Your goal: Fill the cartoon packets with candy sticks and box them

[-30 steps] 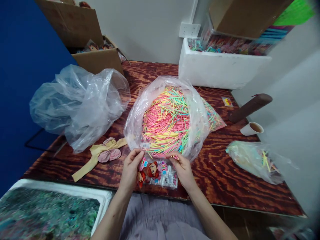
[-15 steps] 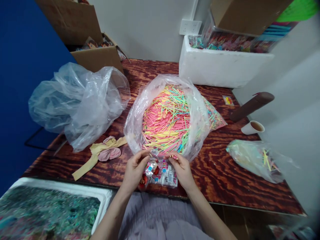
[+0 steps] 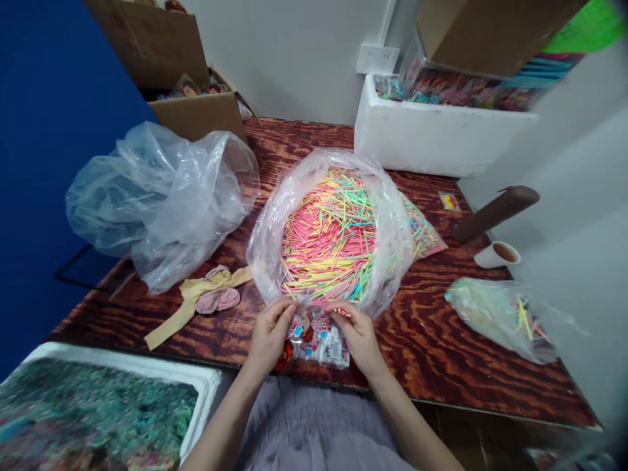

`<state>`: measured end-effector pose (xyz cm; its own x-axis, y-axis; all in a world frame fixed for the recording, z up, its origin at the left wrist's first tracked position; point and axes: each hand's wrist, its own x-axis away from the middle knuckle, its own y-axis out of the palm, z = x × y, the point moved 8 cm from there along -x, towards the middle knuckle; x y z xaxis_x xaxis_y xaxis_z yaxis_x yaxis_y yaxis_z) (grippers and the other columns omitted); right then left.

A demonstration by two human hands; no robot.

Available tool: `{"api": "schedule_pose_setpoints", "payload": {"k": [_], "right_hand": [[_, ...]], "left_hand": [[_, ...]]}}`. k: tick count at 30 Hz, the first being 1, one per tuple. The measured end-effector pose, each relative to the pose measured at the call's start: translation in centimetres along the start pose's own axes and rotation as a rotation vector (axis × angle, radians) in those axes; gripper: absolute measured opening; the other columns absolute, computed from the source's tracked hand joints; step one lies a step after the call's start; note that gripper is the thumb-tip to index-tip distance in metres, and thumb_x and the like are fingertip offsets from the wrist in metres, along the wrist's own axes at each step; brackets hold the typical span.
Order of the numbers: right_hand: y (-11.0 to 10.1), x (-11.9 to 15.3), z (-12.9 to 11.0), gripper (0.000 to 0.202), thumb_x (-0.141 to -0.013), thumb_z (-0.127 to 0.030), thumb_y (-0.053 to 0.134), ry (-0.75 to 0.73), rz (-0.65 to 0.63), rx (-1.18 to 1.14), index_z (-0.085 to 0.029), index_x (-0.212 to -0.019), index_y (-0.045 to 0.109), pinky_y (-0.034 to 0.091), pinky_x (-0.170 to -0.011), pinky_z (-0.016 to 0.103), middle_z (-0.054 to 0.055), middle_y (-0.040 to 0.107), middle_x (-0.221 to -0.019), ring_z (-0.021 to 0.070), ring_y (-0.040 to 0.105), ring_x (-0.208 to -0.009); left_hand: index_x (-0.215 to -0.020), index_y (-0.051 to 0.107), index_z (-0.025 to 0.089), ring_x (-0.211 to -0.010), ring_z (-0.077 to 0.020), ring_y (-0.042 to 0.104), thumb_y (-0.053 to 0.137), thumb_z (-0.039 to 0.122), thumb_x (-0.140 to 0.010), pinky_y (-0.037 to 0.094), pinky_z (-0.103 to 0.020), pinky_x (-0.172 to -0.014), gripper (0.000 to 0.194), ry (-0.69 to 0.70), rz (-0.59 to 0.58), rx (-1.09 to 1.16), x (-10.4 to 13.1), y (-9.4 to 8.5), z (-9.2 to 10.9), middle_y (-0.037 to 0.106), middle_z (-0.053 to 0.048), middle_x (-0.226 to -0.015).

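A clear plastic bag (image 3: 392, 196) stands open at the middle of the table, full of thin pink, yellow, green and blue sticks (image 3: 328, 235). At its near edge my left hand (image 3: 272, 327) pinches the left side of a small clear printed packet (image 3: 314, 337). My right hand (image 3: 356, 330) is closed on a small bundle of sticks (image 3: 342, 312), whose ends show between the fingers, beside the packet's upper right. More printed packets seem to lie under the hands, near the table's front edge; how many is unclear.
Left: crumpled plastic bag (image 3: 181, 196), yellow and pink cloths (image 3: 189, 311), cardboard box (image 3: 201, 118). Right: white foam box (image 3: 436, 140), brown bottle (image 3: 495, 212), paper cup (image 3: 498, 254), plastic bag with sticks (image 3: 500, 314). A foam tub (image 3: 209, 386) sits below the front left edge.
The view has shifted slightly, so the table items appear a little to the right. Both hands stay at the packet, whose printed face has turned somewhat and glares less.
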<state>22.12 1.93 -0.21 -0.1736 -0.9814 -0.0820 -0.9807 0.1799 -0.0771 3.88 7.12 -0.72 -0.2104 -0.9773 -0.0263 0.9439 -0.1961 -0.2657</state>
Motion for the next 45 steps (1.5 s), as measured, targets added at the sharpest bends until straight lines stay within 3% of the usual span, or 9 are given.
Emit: {"api": "schedule_pose_setpoints", "payload": {"k": [10,22,28,33,35,39,42,45], "right_hand": [[0.5,0.0,-0.2,0.017,-0.091,-0.027,0.055,-0.009,-0.045,0.002,-0.023,-0.088,0.071,0.046,-0.083,0.031,0.004,0.069,-0.088,0.0207,0.063,-0.087],[0.1,-0.1,0.5,0.016,-0.090,-0.028,0.056,0.013,-0.019,0.024,-0.023,-0.088,0.071,0.047,-0.080,0.030,0.003,0.070,-0.087,0.0204,0.063,-0.085],[-0.1,-0.3,0.4,0.015,-0.089,-0.028,0.057,0.010,0.001,0.015,-0.023,-0.088,0.072,0.048,-0.082,0.030,0.003,0.071,-0.090,0.0209,0.064,-0.090],[-1.0,-0.8,0.1,0.014,-0.089,-0.030,0.059,0.011,0.020,0.011,-0.022,-0.086,0.071,0.049,-0.081,0.031,0.003,0.070,-0.085,0.0200,0.064,-0.086],[-2.0,-1.6,-0.3,0.013,-0.088,-0.032,0.061,0.017,0.102,-0.103,-0.022,-0.087,0.069,0.049,-0.083,0.033,0.003,0.070,-0.084,0.0197,0.065,-0.084],[-2.7,-4.1,-1.2,0.013,-0.084,-0.036,0.066,0.091,0.244,-0.581,-0.024,-0.089,0.063,0.051,-0.090,0.044,0.002,0.071,-0.084,0.0217,0.069,-0.088],[-0.6,-5.6,-2.2,0.014,-0.082,-0.037,0.069,0.185,0.163,-0.770,-0.025,-0.085,0.063,0.051,-0.094,0.048,0.002,0.073,-0.090,0.0241,0.068,-0.099],[1.5,-5.6,-2.6,0.016,-0.082,-0.040,0.070,0.228,0.079,-0.790,-0.024,-0.083,0.064,0.049,-0.096,0.049,0.004,0.075,-0.093,0.0257,0.068,-0.102]], "left_hand": [[-0.082,0.071,0.018,-0.073,-0.0168,0.064,0.061,0.033,-0.084,0.048,-0.024,-0.069,0.018,-0.031,0.004,-0.065,0.4,0.0,-1.4,0.072,-0.002,-0.079],[-0.091,0.072,0.017,-0.088,-0.0194,0.065,0.053,0.034,-0.091,0.049,-0.028,-0.079,0.026,0.068,-0.006,-0.059,0.6,-1.2,1.4,0.071,-0.007,-0.091],[-0.092,0.072,0.019,-0.090,-0.0184,0.065,0.053,0.030,-0.092,0.048,-0.027,-0.082,0.022,0.117,-0.050,-0.015,0.5,-0.2,2.8,0.071,-0.005,-0.092],[-0.093,0.072,0.018,-0.088,-0.0181,0.065,0.053,0.030,-0.092,0.048,-0.027,-0.080,0.023,0.110,-0.089,-0.026,0.6,0.8,1.8,0.071,-0.006,-0.091],[-0.091,0.072,0.018,-0.086,-0.0183,0.065,0.054,0.030,-0.091,0.048,-0.028,-0.079,0.022,0.101,-0.094,-0.038,0.6,1.0,1.2,0.070,-0.006,-0.089],[-0.090,0.073,0.018,-0.084,-0.0177,0.064,0.054,0.030,-0.091,0.048,-0.027,-0.078,0.022,0.078,-0.110,-0.008,0.7,1.4,0.8,0.070,-0.005,-0.087],[-0.091,0.074,0.017,-0.083,-0.0170,0.064,0.056,0.031,-0.090,0.048,-0.026,-0.076,0.022,0.043,-0.118,0.069,0.6,1.6,0.8,0.070,-0.005,-0.086],[-0.092,0.075,0.018,-0.083,-0.0172,0.065,0.059,0.031,-0.088,0.049,-0.025,-0.076,0.021,-0.005,-0.106,0.164,0.6,1.5,0.5,0.072,-0.004,-0.087]]}}
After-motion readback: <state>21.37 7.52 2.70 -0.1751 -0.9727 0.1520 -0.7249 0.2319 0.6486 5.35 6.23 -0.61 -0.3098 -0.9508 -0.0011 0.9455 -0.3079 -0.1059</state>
